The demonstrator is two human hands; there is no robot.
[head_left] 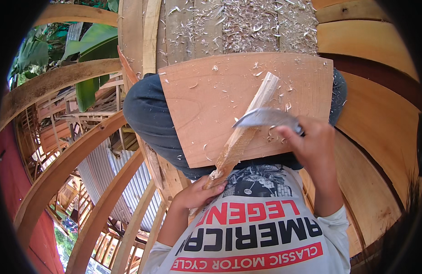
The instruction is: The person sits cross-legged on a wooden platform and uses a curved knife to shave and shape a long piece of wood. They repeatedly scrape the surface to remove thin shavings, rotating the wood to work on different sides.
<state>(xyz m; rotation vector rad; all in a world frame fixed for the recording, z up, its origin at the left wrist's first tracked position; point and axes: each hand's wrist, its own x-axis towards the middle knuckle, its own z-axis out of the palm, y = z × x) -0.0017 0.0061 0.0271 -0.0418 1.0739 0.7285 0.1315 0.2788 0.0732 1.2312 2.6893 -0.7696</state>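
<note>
A stick of pale wood [236, 148] lies slantwise over a flat wooden board [197, 100] on my lap. My left hand [199, 194] is closed round the stick's near end, close to my shirt. In my right hand [313, 139] is a curved knife [268, 118], its handle mostly hidden by my fingers. The blade crosses the stick near its middle, and its tip points left. Whether the edge is touching the wood I cannot tell. Beyond the blade the stick's surface looks freshly cut and lighter; the near part is browner. Curled shavings [215, 68] are scattered on the board.
Plank flooring [206, 32] strewn with wood shavings runs ahead of my knees. Curved wooden ribs [78, 160] rise on the left, with corrugated metal sheets [135, 178] and green leaves [94, 43] beyond. Curved planking [375, 114] forms a wall on the right.
</note>
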